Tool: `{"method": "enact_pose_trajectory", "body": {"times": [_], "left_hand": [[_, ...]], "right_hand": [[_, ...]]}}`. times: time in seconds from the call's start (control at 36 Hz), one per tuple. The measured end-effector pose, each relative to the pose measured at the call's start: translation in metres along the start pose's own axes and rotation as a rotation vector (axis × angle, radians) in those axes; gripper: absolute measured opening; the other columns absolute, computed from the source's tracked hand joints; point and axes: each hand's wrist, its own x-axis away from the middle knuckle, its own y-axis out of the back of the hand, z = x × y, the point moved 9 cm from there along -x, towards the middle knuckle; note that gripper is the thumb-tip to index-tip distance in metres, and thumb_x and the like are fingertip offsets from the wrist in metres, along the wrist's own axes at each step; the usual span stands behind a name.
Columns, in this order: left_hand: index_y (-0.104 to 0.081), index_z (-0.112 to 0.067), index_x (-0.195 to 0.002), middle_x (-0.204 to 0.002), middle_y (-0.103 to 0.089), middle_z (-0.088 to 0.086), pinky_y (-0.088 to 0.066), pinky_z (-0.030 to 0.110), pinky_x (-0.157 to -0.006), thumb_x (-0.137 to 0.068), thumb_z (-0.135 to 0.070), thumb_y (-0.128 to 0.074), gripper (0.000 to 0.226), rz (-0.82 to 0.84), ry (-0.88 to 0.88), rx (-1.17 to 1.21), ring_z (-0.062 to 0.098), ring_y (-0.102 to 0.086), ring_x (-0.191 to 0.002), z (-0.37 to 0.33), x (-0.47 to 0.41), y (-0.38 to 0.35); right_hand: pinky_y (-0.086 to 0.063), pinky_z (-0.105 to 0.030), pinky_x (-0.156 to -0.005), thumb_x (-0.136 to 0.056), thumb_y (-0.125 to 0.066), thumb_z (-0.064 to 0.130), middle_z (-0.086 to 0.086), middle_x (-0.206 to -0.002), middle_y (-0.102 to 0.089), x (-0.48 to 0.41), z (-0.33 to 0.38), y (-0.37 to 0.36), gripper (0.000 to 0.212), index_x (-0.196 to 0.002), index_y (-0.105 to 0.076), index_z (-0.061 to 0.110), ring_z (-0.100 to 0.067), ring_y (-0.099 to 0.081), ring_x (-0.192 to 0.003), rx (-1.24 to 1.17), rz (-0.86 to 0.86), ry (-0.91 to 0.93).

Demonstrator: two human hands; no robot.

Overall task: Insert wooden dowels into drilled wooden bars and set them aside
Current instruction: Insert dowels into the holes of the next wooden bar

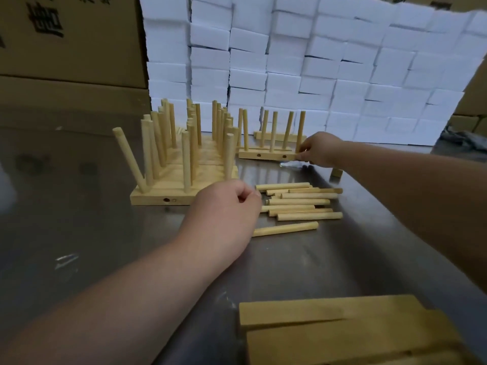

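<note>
My right hand (320, 148) grips the right end of a drilled wooden bar (266, 155) that carries several upright dowels, at the far middle of the metal table (79, 233). My left hand (226, 198) hovers with curled fingers at the left edge of a pile of loose dowels (297, 204); I cannot tell whether it pinches one. To the left stands a row of finished bars with dowels (181, 164); the nearest has one dowel leaning left. Plain wooden bars (342, 330) lie stacked at the near right.
A wall of stacked white boxes (303, 61) rises behind the work. Brown cardboard cartons (71, 40) stand at the back left. Another doweled bar (279, 135) sits behind the one I hold. A small wood block (336, 172) lies by my right wrist.
</note>
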Motion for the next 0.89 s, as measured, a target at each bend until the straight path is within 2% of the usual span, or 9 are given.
{"method": "enact_pose_trajectory", "body": {"times": [0.19,0.39,0.61,0.69,0.75,0.83,0.89], "left_hand": [[-0.062,-0.028,-0.06,-0.071,-0.061,-0.026,-0.033,0.019,-0.051,-0.086,-0.035,-0.052,0.029,0.011,0.009,0.006,-0.014,-0.049,-0.076,-0.002,0.002,-0.001],[-0.062,-0.029,-0.062,-0.067,-0.062,-0.018,-0.032,0.019,-0.051,-0.087,-0.036,-0.052,0.028,0.01,0.033,-0.028,-0.007,-0.054,-0.067,-0.001,0.002,0.0],[-0.061,-0.029,-0.061,-0.065,-0.061,-0.019,-0.032,0.019,-0.049,-0.088,-0.037,-0.051,0.029,0.036,0.041,-0.03,-0.012,-0.051,-0.07,0.0,0.002,-0.003],[-0.06,-0.03,-0.06,-0.061,-0.059,-0.023,-0.03,0.016,-0.044,-0.087,-0.037,-0.052,0.029,0.035,0.023,-0.041,-0.013,-0.05,-0.063,-0.001,0.002,-0.003],[-0.06,-0.033,-0.061,-0.064,-0.058,-0.029,-0.031,0.013,-0.043,-0.086,-0.038,-0.054,0.026,0.049,0.009,-0.04,-0.016,-0.05,-0.067,-0.002,0.002,-0.004],[-0.062,-0.037,-0.064,-0.074,-0.054,-0.038,-0.035,0.008,-0.046,-0.082,-0.039,-0.059,0.019,0.094,-0.039,-0.073,-0.02,-0.046,-0.078,-0.009,0.004,-0.007],[-0.065,-0.038,-0.067,-0.073,-0.059,-0.028,-0.036,0.01,-0.053,-0.079,-0.042,-0.062,0.012,0.117,-0.061,-0.125,-0.011,-0.051,-0.078,-0.013,0.005,-0.01]], "right_hand": [[-0.045,-0.03,-0.078,-0.088,-0.062,0.028,-0.01,-0.106,-0.066,-0.009,0.01,0.0,0.031,-0.109,-0.068,0.005,-0.025,-0.058,-0.095,-0.018,-0.034,-0.022],[-0.05,-0.038,-0.091,-0.087,-0.062,0.023,-0.017,-0.115,-0.065,-0.012,0.01,-0.006,0.033,-0.11,-0.066,-0.001,-0.03,-0.06,-0.105,-0.03,-0.078,-0.066],[-0.049,-0.033,-0.085,-0.088,-0.063,0.027,-0.016,-0.113,-0.065,-0.015,0.012,-0.008,0.036,-0.112,-0.064,0.0,-0.027,-0.061,-0.1,-0.031,-0.071,-0.085],[-0.046,-0.029,-0.072,-0.089,-0.061,0.025,-0.013,-0.093,-0.063,-0.018,0.012,-0.011,0.03,-0.104,-0.065,0.0,-0.022,-0.055,-0.081,-0.042,-0.064,-0.097],[-0.043,-0.028,-0.067,-0.088,-0.061,0.027,-0.01,-0.086,-0.057,-0.018,0.012,-0.012,0.03,-0.101,-0.065,0.0,-0.021,-0.052,-0.078,-0.035,-0.059,-0.104],[-0.042,-0.028,-0.066,-0.088,-0.062,0.029,-0.011,-0.086,-0.057,-0.015,0.011,-0.01,0.032,-0.1,-0.064,0.0,-0.022,-0.053,-0.079,-0.017,-0.056,-0.099],[-0.043,-0.029,-0.068,-0.09,-0.059,0.026,-0.013,-0.092,-0.06,-0.012,0.005,-0.003,0.029,-0.101,-0.064,-0.001,-0.025,-0.057,-0.085,-0.003,-0.076,-0.099]]}}
